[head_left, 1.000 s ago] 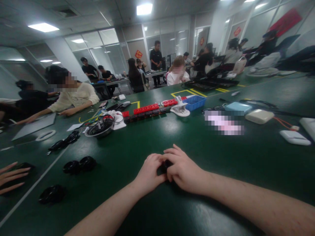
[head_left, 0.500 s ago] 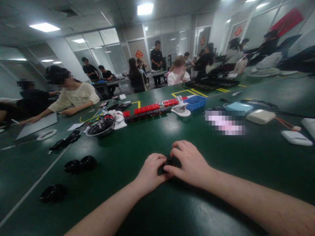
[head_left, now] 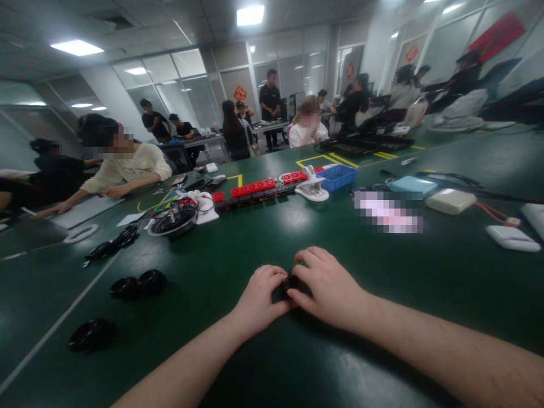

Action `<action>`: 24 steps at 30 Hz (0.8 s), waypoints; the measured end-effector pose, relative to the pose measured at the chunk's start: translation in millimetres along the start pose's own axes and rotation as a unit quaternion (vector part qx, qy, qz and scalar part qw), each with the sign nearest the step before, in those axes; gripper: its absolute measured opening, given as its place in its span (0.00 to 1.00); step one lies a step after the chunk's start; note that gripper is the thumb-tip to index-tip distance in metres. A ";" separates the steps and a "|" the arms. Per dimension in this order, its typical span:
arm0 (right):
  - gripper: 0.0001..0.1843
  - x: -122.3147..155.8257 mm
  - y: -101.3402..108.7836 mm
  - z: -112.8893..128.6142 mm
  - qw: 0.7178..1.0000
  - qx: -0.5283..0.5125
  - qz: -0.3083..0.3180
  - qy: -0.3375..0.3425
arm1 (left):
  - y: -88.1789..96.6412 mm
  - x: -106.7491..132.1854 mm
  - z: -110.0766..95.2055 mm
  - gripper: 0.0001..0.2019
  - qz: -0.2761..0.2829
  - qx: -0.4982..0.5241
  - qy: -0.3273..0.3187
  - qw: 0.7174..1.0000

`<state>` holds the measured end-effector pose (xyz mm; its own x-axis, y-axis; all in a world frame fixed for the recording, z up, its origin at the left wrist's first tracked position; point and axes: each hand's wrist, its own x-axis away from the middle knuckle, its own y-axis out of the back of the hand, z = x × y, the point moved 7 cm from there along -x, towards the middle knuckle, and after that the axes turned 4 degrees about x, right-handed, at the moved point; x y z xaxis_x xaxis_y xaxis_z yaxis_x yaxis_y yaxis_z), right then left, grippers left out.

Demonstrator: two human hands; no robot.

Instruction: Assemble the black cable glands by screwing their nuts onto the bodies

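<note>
Just above the green table, my left hand (head_left: 260,299) and my right hand (head_left: 330,286) meet around a small black round object (head_left: 289,283). The left fingers curl over its left side, with the thumb below. From the right, my other hand grips it between thumb and fingers. Most of the object is covered, so its exact kind does not show. Farther left lie a pair of shiny black coiled bundles (head_left: 138,284) and, nearer to me, one more black coiled bundle (head_left: 91,335).
A black bowl of parts (head_left: 173,220), red block strips (head_left: 254,188), a white clip (head_left: 312,190) and a blue bin (head_left: 338,178) stand ahead. To the right are a beige box (head_left: 450,201) and a white case (head_left: 512,238). A co-worker in a pale sweater (head_left: 142,164) sits at left.
My right hand has shifted slightly, its fingers closing nearer to the black object. The left hand stays put. At left, the co-worker's board has been lowered flatter.
</note>
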<state>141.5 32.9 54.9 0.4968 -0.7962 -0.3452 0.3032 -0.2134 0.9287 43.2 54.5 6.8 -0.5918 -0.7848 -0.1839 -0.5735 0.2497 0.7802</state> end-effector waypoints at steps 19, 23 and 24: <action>0.17 0.8 -3.5 2.6 0.998 -0.047 0.015 0.045 | -1.7 0.8 2.5 0.12 0.001 0.000 0.000 1.000; 0.18 1.1 -5.0 4.6 0.997 -0.056 0.030 0.052 | -2.3 1.2 4.0 0.13 -0.003 -0.001 -0.001 1.000; 0.18 1.1 -5.4 5.4 0.996 -0.059 0.034 0.055 | -2.5 1.2 4.4 0.13 -0.004 -0.001 -0.003 1.000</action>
<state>136.0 30.1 50.2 0.6045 -0.7378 -0.3004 0.3552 -0.0878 0.9306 41.4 55.3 2.0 -0.5902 -0.7838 -0.1934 -0.5768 0.2418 0.7802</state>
